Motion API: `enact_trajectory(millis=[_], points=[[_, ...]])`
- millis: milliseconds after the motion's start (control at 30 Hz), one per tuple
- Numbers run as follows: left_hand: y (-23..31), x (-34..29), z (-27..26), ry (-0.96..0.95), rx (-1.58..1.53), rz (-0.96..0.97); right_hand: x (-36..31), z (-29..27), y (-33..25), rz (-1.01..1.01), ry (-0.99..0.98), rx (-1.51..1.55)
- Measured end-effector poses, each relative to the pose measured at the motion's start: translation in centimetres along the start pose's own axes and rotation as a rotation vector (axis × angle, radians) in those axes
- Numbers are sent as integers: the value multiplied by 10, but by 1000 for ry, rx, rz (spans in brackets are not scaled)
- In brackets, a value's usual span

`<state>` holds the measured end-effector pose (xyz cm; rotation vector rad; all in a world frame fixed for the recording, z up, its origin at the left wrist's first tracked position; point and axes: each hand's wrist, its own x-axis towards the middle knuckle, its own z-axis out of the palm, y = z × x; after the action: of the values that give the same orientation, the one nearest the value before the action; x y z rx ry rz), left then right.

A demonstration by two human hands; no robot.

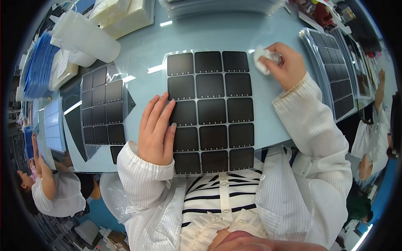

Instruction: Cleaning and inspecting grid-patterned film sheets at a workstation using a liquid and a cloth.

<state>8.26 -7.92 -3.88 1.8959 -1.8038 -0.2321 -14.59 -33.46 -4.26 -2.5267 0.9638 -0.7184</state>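
Observation:
A clear sheet bearing rows of black rounded rectangles [211,111] lies flat in front of me, its near end at the table's edge. My left hand [155,129] rests on its left border with the fingers stretched out, fingertips touching the sheet. Off the sheet's far right corner, my right hand [289,65] pinches a crumpled white wipe [264,59] between thumb and fingers. The wipe is beside the sheet, just over the table top; whether it touches the surface I cannot tell.
More black-panelled sheets [100,106] lie at left, and a stack of them [333,69] at right. A translucent squeeze bottle [86,35] stands far left beside blue sheets [39,62]. Clear sheets [222,8] are piled at the back. Co-workers [58,188] sit on both sides.

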Motion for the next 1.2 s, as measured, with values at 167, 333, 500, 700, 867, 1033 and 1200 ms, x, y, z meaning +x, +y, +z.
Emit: enact_trajectory(millis=[167, 333, 500, 700, 867, 1033, 1200], points=[[3, -1, 0, 12, 1, -9, 8, -18, 9, 122, 100, -137], [6, -3, 0, 27, -2, -24, -13, -38, -20, 66, 118, -25], [5, -4, 3, 27, 20, -49, -35, -60, -39, 509, -318, 653], [11, -1, 2, 33, 23, -68, -47, -66, -51, 881, -602, 1194], [10, -2, 4, 40, 28, -70, -36, -55, -50, 882, -621, 1081], [10, -3, 4, 44, 22, -64, -33, -66, -55, 828, -486, 1026], [8, -3, 5, 48, 38, -69, -29, -62, -57, 939, -596, 1120]])
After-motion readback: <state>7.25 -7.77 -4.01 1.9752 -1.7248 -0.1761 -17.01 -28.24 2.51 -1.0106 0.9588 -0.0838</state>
